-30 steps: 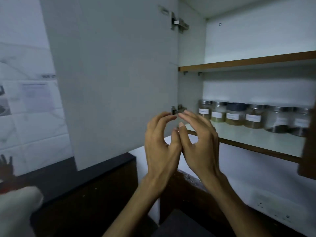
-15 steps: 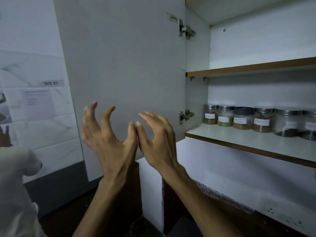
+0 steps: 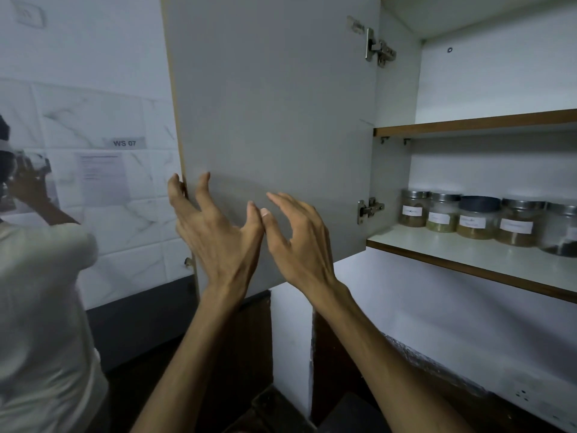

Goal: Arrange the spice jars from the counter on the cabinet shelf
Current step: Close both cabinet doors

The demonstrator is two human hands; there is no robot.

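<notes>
Grey door [image 3: 274, 120] edge meets left hand [image 3: 215, 235] fingertips (right hand [image 3: 303, 242] apart).

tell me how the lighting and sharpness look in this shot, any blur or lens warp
Head view: dim, cool light; the cabinet door is evenly grey with a soft shadow near the left hand; the spice jars have labels too soft to read; wide-angle warp tilts the shelf edges; the right hand has slightly smeared fingertips.
</notes>
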